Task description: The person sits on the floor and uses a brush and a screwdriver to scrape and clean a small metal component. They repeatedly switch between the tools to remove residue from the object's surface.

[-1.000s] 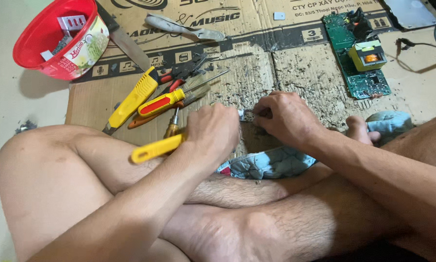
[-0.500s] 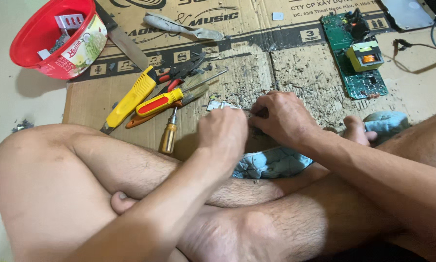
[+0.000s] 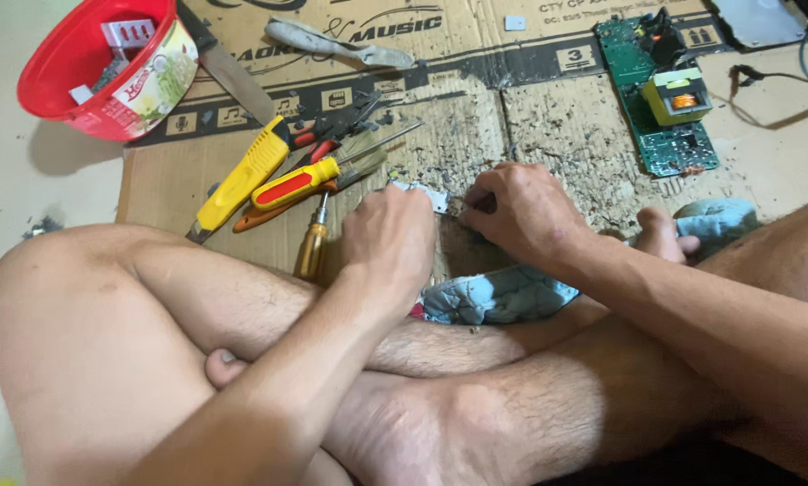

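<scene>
Both hands on the little metal piece, screwdriver dropped

Left to right: the wood-handled screwdriver now lies loose on the cardboard; the left hand, freed from it, and the right hand both pinch the small pale metal part between their fingers mid-sheet, so it's hands-only fiddling now.
</scene>
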